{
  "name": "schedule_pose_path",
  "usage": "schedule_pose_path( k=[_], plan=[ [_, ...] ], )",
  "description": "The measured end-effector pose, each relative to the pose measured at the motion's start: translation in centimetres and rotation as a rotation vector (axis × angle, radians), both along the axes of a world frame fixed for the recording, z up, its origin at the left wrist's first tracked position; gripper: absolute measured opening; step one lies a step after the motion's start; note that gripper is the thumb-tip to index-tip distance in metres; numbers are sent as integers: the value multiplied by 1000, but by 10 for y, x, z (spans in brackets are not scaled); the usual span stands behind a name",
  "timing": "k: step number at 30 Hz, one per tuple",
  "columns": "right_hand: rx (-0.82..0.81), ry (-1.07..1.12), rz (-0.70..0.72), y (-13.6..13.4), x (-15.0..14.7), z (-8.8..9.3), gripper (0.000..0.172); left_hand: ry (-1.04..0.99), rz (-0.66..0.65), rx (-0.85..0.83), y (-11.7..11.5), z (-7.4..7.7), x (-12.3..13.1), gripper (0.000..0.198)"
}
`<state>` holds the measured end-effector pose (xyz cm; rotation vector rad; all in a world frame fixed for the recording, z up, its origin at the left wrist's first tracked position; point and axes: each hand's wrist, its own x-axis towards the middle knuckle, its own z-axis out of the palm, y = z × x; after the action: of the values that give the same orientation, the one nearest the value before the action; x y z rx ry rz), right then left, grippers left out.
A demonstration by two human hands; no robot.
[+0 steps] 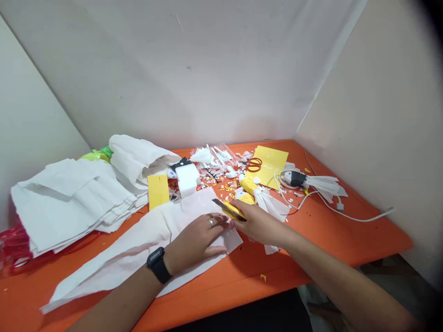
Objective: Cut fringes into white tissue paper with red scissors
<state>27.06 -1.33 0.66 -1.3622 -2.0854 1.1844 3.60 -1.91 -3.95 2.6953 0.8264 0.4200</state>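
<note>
A long white sheet (138,249), soft like cloth or tissue, lies across the front of the table. My left hand (202,235), with a ring and a black watch, rests flat on it, fingers stretched toward its right end. Close beside those fingertips, my right hand (254,221) is closed around a yellow box cutter (232,210). The dark blade is out and points to the upper left, over the sheet's right part. Just behind the knife lie small yellow-and-white figures (249,185) with white tissue skirts.
White sheets (76,198) are stacked at the left by a white roll (138,154). Yellow card (158,191) and a white block (187,180) stand behind the sheet. Red scissors (254,164), paper scraps, a black-and-white figure (297,179) and a white cable (363,218) lie farther right.
</note>
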Motion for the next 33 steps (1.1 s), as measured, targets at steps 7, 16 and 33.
schedule_pose_path(
  k=[7,16,33],
  plan=[
    [-152,32,-119,-45,23,11,33,-35,-25,-43,5,0,-4,77],
    [-24,-298,-233,-110,36,32,47,-5,5,-68,9,-4,-4,84],
    [162,-641,109,-114,-4,49,65,-7,11,-113,11,1,-2,78]
  ],
)
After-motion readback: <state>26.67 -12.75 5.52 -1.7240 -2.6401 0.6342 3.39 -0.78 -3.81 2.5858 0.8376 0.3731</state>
